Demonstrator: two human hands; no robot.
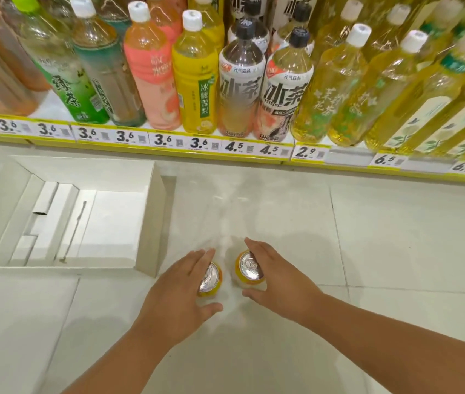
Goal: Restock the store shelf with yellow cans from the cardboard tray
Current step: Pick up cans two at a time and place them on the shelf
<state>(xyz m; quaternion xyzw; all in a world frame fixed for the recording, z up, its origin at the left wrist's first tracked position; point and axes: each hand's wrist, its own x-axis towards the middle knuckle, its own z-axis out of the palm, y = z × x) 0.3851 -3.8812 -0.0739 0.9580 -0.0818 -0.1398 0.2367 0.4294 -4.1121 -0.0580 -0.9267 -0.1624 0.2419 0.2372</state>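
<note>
Below the bottle shelf (151,143), on the pale tiled floor (396,237), two yellow cans stand upright side by side, close but apart, silver tops and pull tabs facing up. Left hand (177,294) wraps the left can (211,278): fingers lie over its far side and the thumb curls round the near side, so the grip is closed on that can. Right hand (279,280) holds the right can (249,269) in the same way, fingers across the far rim, thumb low on the near side. Both cans appear to rest on the floor; contact at their bases is hidden. To the left, the cardboard tray (151,223) lies open on the floor, its inside showing only folded flaps. Above, the shelf carries rows of bottled drinks, with price tags (166,140) reading 3.6, 4.5, 2.9 and 6.5 along its yellow edge.
</note>
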